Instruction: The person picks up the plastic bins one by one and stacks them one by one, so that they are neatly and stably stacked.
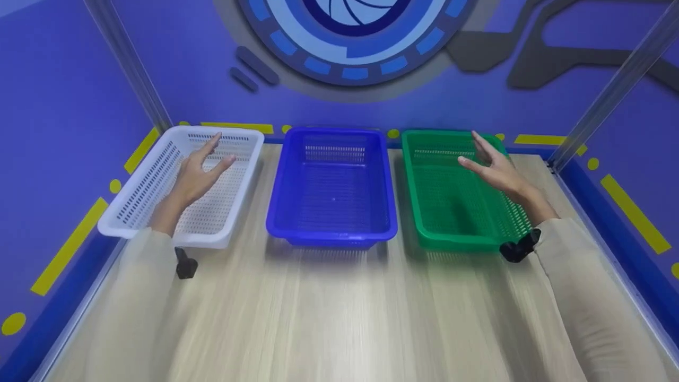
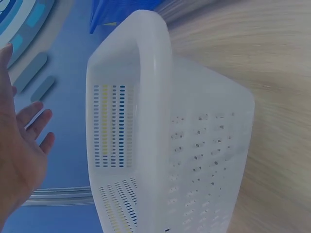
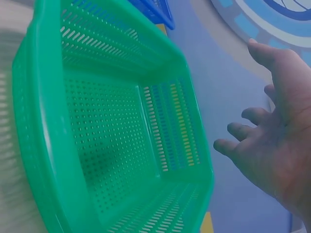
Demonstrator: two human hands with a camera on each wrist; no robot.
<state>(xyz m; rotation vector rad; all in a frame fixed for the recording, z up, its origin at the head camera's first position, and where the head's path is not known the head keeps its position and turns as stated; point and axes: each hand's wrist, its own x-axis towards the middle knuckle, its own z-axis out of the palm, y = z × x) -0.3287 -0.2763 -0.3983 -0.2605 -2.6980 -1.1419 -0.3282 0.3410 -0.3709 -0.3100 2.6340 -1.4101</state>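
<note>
Three plastic baskets stand in a row across the far part of a pale wood-grain surface [image 1: 329, 307], each with slotted walls and a perforated floor. The white basket [image 1: 159, 175] is on the left, angled so its far end leans toward the middle; the blue basket [image 1: 333, 185] sits in the centre; the green basket [image 1: 451, 196] is on the right. The blue one stands just beside each neighbour, with a narrow strip of wood between them.

The left hand [image 1: 199, 172] hovers over the white basket, palm turned inward, its fingers [image 1: 212, 144] straight and spread, holding nothing. In the left wrist view the same hand [image 2: 19, 160] shows at the edge with relaxed, slightly parted fingers, apart from the basket's rim [image 2: 150, 73]. Whether it brushes the basket from the head view cannot be told.

The right hand [image 1: 496, 167] hovers over the far right side of the green basket, palm facing left, its fingers [image 1: 480, 142] straight and loosely spread, empty. The right wrist view shows that hand [image 3: 277, 145] beside the basket's far wall [image 3: 170, 126], fingers gently bent and not gripping it.

Both forearms wear light beige sleeves [image 1: 578, 276], and a small black device [image 1: 519, 248] sits at each wrist. Purple walls [image 1: 63, 95] with yellow stripes and dots enclose the surface, and a round blue emblem [image 1: 350, 37] marks the back wall.
</note>
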